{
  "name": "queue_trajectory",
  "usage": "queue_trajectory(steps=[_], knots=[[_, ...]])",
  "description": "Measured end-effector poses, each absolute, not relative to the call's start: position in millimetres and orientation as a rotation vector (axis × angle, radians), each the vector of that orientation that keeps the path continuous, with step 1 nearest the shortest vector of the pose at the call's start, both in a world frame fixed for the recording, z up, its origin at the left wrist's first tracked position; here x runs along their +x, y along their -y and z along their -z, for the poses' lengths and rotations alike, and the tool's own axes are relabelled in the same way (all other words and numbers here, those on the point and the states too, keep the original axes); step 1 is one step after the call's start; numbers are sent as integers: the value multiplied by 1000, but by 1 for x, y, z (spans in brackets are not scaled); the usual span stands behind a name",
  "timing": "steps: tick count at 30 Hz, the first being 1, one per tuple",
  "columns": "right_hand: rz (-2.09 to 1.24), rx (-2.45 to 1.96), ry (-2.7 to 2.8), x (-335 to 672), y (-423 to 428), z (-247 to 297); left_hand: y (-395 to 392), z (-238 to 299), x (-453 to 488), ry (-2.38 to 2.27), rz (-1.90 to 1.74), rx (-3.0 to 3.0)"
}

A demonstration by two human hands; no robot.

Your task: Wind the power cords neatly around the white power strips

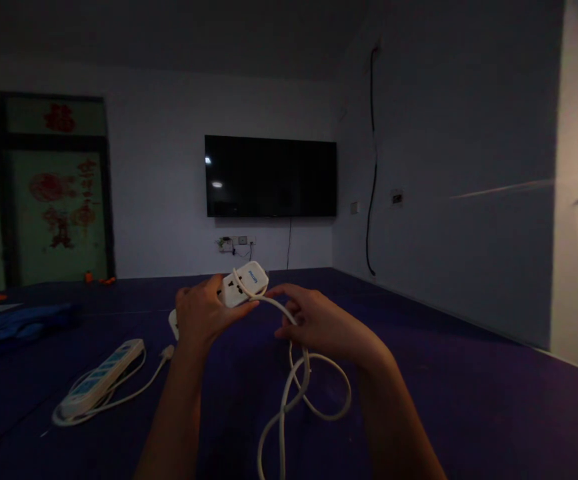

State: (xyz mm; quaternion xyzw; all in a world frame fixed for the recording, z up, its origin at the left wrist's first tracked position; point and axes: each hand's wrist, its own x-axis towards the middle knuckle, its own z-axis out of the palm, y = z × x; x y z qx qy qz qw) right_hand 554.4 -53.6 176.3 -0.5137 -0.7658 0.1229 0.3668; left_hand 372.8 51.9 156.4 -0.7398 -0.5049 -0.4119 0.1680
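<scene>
My left hand (203,313) is closed around a white power strip (245,283), held up in front of me with its socket face toward the camera. A loop of its white cord (289,393) lies over the strip's far end. My right hand (319,323) pinches that cord just to the right of the strip. Below my hands the cord hangs in loose loops toward the dark floor.
A second white power strip (103,375) with its cord lies on the purple floor (469,400) at the lower left. Blue items (19,323) sit at the far left. A dark TV (270,177) hangs on the back wall above a wall socket (236,242).
</scene>
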Motion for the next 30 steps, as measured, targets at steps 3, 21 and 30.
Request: queue_trajectory(steps=[3,21,30], knots=[[-420,-1285,2052,560,53,-175,-53,-157,371,1488,1181,-2086],[117,-1383,1811,602,34,-176,-59,-151,382,1337,939,-2307],[511,-1088,1685,605,11,-170,-47,-150,404,1076,922,-2548]])
